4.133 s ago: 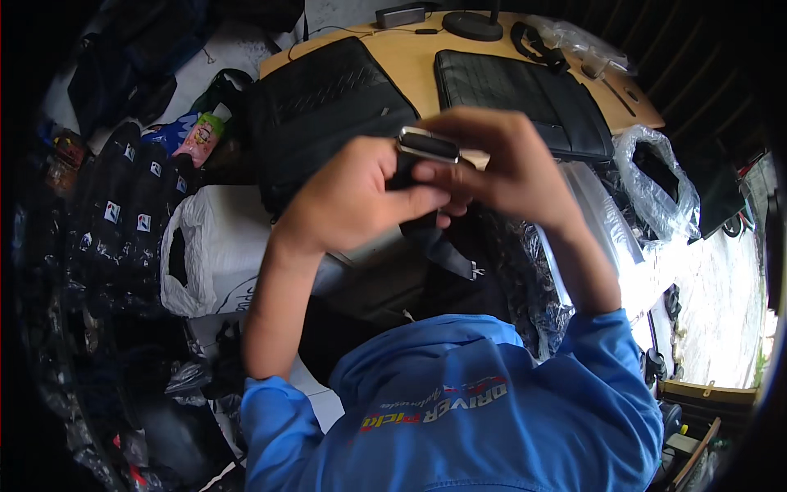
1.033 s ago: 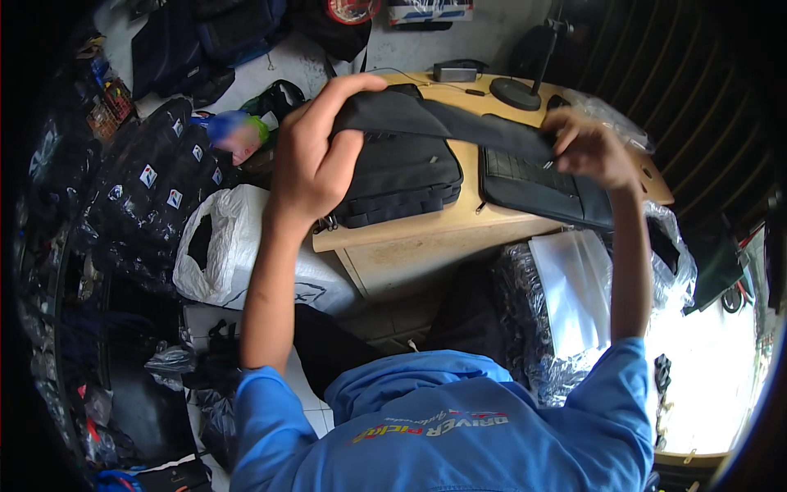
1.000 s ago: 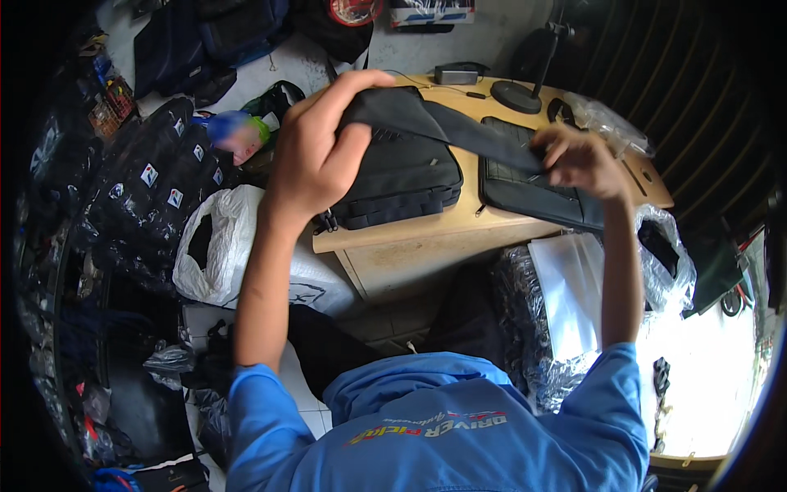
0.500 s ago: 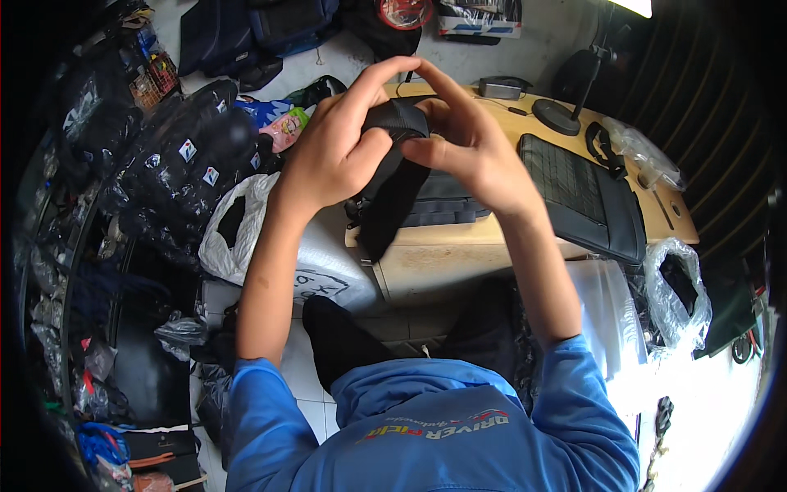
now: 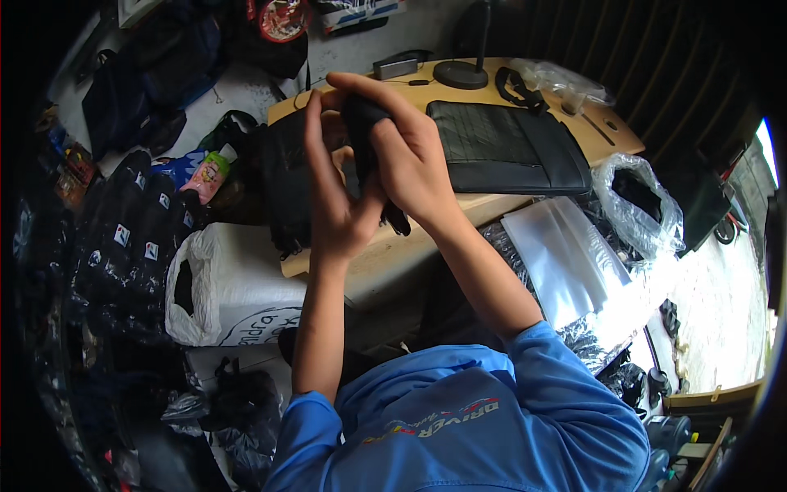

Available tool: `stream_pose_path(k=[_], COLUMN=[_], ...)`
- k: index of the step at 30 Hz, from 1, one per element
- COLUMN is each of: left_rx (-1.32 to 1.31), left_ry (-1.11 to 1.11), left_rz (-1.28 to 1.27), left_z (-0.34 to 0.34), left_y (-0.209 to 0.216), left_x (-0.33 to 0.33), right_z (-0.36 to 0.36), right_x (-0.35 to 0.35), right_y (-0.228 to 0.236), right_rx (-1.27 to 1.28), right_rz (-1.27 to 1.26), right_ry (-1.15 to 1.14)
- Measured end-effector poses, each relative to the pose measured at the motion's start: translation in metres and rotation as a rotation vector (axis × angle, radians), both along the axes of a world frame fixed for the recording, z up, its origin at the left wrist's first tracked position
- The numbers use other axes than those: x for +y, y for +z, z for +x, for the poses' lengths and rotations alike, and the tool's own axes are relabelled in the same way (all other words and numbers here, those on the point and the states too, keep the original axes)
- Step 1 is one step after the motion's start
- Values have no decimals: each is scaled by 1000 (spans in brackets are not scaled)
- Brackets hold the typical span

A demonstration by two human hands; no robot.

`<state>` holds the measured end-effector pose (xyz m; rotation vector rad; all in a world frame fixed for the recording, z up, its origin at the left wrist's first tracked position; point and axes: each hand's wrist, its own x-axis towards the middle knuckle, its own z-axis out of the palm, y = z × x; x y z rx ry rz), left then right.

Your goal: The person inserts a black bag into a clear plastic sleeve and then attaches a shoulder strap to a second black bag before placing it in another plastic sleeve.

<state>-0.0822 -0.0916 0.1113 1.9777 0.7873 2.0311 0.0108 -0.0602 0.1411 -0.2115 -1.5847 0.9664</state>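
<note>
Black strap (image 5: 364, 123) runs between the hands (image 5: 412, 164) near the desk edge (image 5: 297, 263).

Right fingers (image 5: 377, 88) have room over the case (image 5: 508, 148); a stand (image 5: 461, 75) blocks beyond.

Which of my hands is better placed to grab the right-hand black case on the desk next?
Probably your right hand: it is nearer the right-hand black case, which lies to its right. Your left hand is farther; a black strap is between them.

Workshop or stockroom, seemingly: plastic-wrapped goods (image 5: 123, 258), desk (image 5: 627, 142), bags (image 5: 156, 74).
</note>
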Motion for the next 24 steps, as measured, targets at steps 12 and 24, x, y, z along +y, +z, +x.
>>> stream_pose_path(k=[12, 24], left_rx=[-6, -296], left_ry=[-401, -324], left_rz=[-321, -401], left_z=[-9, 50], left_y=[-12, -23], left_x=[8, 31], right_z=[53, 93], right_x=[16, 42], right_y=[-5, -38], right_rx=[-112, 135], right_rz=[165, -335], right_ry=[101, 596])
